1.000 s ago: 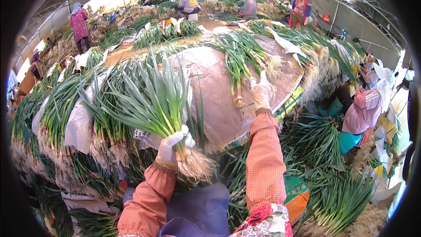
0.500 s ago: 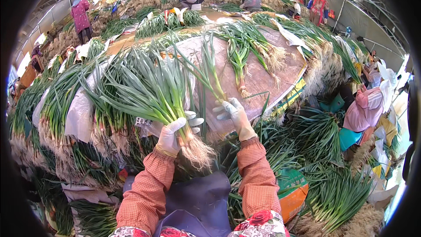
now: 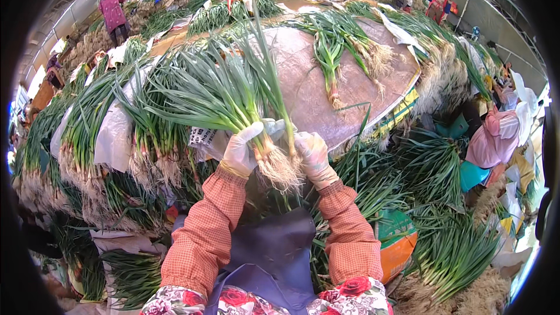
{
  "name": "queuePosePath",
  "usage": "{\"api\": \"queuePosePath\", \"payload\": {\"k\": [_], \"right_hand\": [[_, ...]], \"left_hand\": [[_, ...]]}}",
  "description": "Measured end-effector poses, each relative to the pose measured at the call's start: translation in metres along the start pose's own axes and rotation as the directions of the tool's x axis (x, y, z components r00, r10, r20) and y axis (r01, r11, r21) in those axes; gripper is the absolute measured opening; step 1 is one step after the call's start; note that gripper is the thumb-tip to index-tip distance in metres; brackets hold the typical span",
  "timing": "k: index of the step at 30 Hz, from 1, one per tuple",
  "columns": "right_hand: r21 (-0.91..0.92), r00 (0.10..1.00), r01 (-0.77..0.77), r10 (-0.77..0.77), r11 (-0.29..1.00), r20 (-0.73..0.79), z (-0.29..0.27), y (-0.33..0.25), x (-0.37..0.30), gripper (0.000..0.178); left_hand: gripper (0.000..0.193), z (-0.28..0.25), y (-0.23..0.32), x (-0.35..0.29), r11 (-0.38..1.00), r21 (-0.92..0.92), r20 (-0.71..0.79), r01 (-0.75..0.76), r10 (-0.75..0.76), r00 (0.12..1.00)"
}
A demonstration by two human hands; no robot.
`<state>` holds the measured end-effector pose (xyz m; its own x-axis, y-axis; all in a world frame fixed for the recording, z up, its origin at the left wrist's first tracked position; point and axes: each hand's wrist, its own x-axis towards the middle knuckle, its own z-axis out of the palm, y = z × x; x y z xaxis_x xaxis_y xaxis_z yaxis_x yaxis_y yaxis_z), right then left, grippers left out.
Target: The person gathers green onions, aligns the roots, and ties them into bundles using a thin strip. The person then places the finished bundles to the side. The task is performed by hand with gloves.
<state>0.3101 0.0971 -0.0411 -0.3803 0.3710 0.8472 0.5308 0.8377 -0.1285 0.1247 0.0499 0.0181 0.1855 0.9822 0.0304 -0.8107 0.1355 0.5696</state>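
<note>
My left hand (image 3: 241, 150), in a whitish glove, is closed round the lower stems of a bunch of green garlic (image 3: 230, 102). Its long leaves fan up and to the left, and its pale roots hang below the fist. Close on the right, my right hand (image 3: 314, 158), also gloved, pinches a thinner stalk of green garlic (image 3: 273, 86) near its root end. That stalk stands nearly upright against the bunch. Beyond my hands, several loose garlic plants (image 3: 330, 61) lie on a pinkish-brown sheet (image 3: 291, 52), roots toward me.
Heaped green garlic (image 3: 81, 134) lines the left, with more piles (image 3: 449, 256) at the lower right. An orange and green sack (image 3: 398, 248) lies by my right forearm. A person in pink (image 3: 496, 134) sits at the right; other people work farther back.
My right hand has brought the single stalk left and slightly down, against the bunch. My left hand has shifted right and up with the bunch. The view has tilted down a little.
</note>
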Motion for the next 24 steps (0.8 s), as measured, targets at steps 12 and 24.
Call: {"api": "queuePosePath", "payload": {"k": [12,24], "right_hand": [[0.498,0.48,-0.858,0.536,0.123,0.695,-0.041,-0.019,0.003,0.031],[0.59,0.549,-0.774,0.709,0.231,0.443,-0.013,-0.008,0.014,0.02]], "left_hand": [[0.031,-0.018,-0.005,0.002,0.998,0.057,-0.083,0.038,-0.034,0.996],[0.024,-0.036,0.017,-0.032,0.983,0.176,-0.131,0.056,-0.033,0.991]]}}
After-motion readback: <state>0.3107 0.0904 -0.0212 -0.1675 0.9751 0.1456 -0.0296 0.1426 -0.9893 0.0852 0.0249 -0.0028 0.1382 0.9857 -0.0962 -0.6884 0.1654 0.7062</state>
